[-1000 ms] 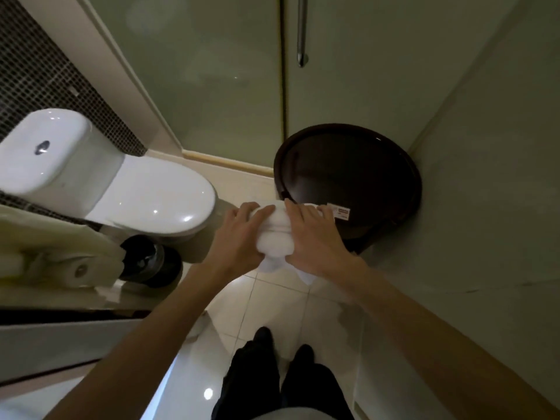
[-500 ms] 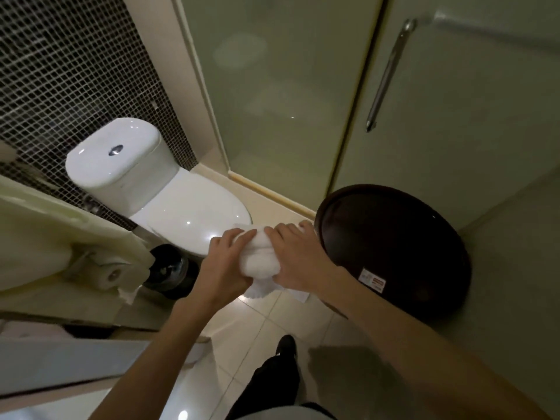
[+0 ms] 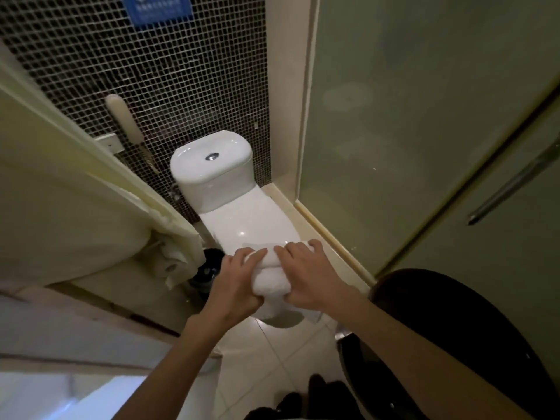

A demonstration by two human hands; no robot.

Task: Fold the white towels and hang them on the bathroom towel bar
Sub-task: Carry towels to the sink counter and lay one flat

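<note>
Status: one white towel (image 3: 270,281) is gathered into a compact bundle and held in the air in front of the toilet (image 3: 239,219), at 6 o'clock from its seat. The left hand (image 3: 235,283) grips the bundle's 9 o'clock side and the right hand (image 3: 309,278) its 3 o'clock side, fingers of both curled over the top. A loose tail hangs below, so folding appears unfinished. Remaining: finish the fold and hang it. No towel bar can be identified for certain; further towels are not visible.
</note>
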